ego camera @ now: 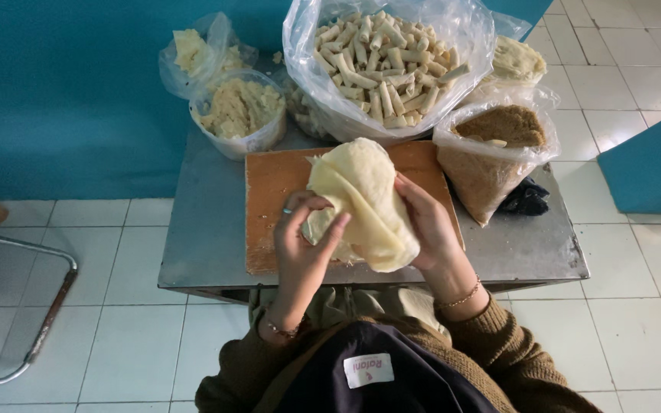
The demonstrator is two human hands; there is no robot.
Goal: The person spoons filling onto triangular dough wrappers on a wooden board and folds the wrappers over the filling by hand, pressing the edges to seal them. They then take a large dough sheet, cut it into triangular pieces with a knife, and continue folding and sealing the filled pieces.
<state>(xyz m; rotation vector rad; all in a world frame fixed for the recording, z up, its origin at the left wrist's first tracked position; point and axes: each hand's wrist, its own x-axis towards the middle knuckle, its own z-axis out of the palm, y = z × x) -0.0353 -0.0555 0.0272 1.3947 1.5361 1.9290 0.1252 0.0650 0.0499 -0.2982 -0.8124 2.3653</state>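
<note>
A stack of thin pale yellow wrapper sheets (pixel 361 191) is held up over a wooden board (pixel 273 183). My right hand (pixel 430 226) supports the stack from the right side. My left hand (pixel 304 245) pinches the edge of the top sheet at the lower left, peeling it away. A ring shows on a finger of the left hand, and both wrists wear thin bracelets.
The board lies on a small metal table (pixel 193 245). Behind it stand a large bag of rolled pastry sticks (pixel 384 61), a bag of brown crumbs (pixel 495 145), a bowl of pale filling (pixel 239 111), and more bagged filling (pixel 193 53). A metal chair frame (pixel 32 306) stands at left.
</note>
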